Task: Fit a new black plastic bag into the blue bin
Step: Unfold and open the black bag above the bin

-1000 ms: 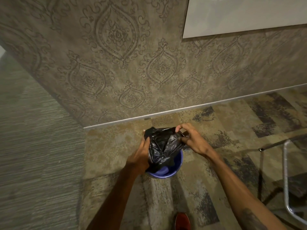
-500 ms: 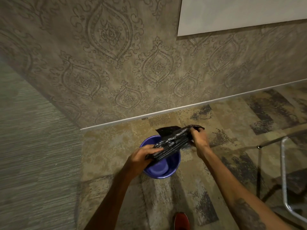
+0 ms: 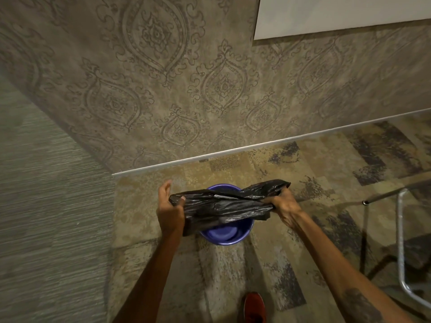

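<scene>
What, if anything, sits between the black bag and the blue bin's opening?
Nothing visible does. The black bag is stretched between the left hand and right hand, directly above the blue bin. The visible part of the bin's inside looks empty; the rest is hidden by the bag.

The bin (image 3: 225, 234) stands on the carpet (image 3: 233, 276), near the wall (image 3: 186, 89) behind it. The bag (image 3: 224, 205) stretches sideways above the bin, covering the middle of its opening. The left hand (image 3: 169, 209) holds the bag's left end, left of the bin; the right hand (image 3: 284, 205) holds the right end, right of the bin. A shoe (image 3: 254, 306) lies on the carpet in front of the bin. A metal frame (image 3: 401, 241) stands well to the right. A board (image 3: 338, 15) hangs on the wall, up and to the right.
</scene>
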